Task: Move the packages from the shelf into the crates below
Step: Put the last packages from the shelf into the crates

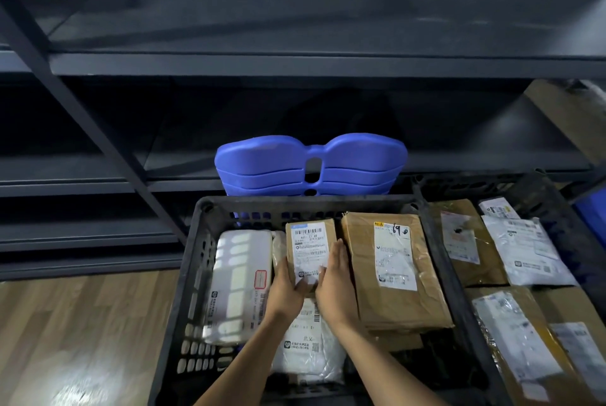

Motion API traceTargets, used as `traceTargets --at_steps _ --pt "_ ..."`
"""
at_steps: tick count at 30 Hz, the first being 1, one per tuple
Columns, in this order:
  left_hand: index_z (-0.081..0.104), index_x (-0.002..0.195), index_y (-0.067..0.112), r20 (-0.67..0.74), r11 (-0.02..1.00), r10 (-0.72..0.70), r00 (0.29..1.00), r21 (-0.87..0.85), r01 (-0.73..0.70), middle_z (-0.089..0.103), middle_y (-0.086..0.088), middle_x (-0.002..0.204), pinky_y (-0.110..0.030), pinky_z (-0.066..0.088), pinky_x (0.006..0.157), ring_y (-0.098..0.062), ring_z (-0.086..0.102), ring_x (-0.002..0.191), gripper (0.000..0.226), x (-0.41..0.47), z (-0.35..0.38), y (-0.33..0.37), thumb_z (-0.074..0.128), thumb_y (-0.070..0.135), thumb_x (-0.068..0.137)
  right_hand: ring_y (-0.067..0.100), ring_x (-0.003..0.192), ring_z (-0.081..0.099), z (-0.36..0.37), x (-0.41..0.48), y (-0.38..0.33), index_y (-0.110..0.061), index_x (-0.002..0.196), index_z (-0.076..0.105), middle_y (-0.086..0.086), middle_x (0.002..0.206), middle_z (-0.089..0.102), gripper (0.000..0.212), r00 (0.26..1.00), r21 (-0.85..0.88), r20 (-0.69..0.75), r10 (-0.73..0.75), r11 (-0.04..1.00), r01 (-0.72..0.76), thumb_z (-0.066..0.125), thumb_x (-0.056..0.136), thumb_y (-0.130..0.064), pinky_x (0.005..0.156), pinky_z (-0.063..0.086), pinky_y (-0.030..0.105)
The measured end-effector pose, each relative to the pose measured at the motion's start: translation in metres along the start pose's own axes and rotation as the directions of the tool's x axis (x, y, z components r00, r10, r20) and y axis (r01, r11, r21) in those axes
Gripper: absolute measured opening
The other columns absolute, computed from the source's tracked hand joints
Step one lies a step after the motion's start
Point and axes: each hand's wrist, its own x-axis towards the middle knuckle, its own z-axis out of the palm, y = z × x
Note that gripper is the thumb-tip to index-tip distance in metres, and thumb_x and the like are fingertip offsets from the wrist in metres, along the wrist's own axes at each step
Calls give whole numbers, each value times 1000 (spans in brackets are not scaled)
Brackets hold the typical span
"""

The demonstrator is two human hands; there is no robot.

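A small brown cardboard package point(310, 241) with a white label sits inside the black crate point(196, 261), held between both my hands. My left hand point(287, 291) grips its left edge, thumb on the label. My right hand point(334, 281) lies along its right edge with fingers straight, thumb on the label. Beside it in the same crate are a white wrapped parcel point(236, 281), a large brown box point(390, 271) and a white bag point(305, 346) under my wrists. The dark shelf point(295, 61) above shows no packages.
A second black crate point(557, 196) on the right holds several brown and white parcels point(524, 251). Stacked blue plastic stools point(278, 163) stand behind the crates. Wooden floor point(82, 333) lies to the left. A shelf upright point(82, 110) slants across the left.
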Motion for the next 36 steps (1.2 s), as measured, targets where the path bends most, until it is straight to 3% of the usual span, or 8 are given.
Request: traceTargets --at_steps 3,6,9,13,26,30,32,36 --pt "9 152 14 28 958 107 994 266 -110 16 2 158 -32 30 112 -18 25 142 61 -10 -5 -1 39 16 98 15 147 -9 1 -13 3 -11 152 -3 -4 153 -17 60 991 -192 24 -132 972 134 29 103 -21 115 11 23" --pt "-23 148 6 111 692 102 989 707 -150 -28 -8 155 -38 -3 122 -27 -22 145 63 -27 -7 -2 1 15 90 25 144 23 1 -29 6 -8 146 28 8 155 20 56 975 -360 30 -220 908 216 38 95 -29 114 32 36" --pt "-28 143 5 214 458 133 968 853 -251 -38 -12 149 -42 -8 121 -27 -31 141 63 -40 -2 -7 3 9 89 34 135 40 4 -32 15 -3 141 38 14 148 33 80 953 -401 177 -244 867 296 68 68 -15 100 48 42" --pt "-28 142 6 283 351 121 951 884 -308 -38 -15 147 -43 -6 121 -28 -30 141 59 -32 0 -7 13 26 103 34 124 51 8 -25 16 -3 123 63 18 133 56 61 946 -493 305 -110 832 256 32 74 -24 113 26 38" --pt "-17 148 5 334 313 27 942 892 -325 -28 -15 154 -42 -4 121 -29 -24 144 62 -14 -2 2 19 22 102 34 121 40 26 -4 33 1 119 60 19 119 65 56 932 -670 347 -101 669 322 35 74 -21 119 -7 41" --pt "-16 149 4 348 311 31 937 887 -340 -27 -15 155 -41 -6 121 -29 -23 145 63 -15 -6 5 22 19 100 33 117 59 24 0 23 -5 112 70 17 129 57 68 946 -639 316 -74 720 270 81 49 -27 114 25 40" --pt "-13 150 6 342 327 38 939 884 -335 -23 -14 157 -40 -6 121 -28 -21 146 64 -15 -11 10 25 19 100 32 133 44 6 -4 14 -2 132 54 17 147 32 76 961 -610 259 -101 754 243 79 64 -26 110 33 35" --pt "10 153 9 299 441 89 950 843 -307 9 -9 161 -40 5 122 -25 6 149 58 -32 -28 26 28 29 102 29 148 -4 -23 -18 -1 -7 153 7 11 161 -1 61 918 -549 385 -93 776 309 35 98 -14 119 8 39"
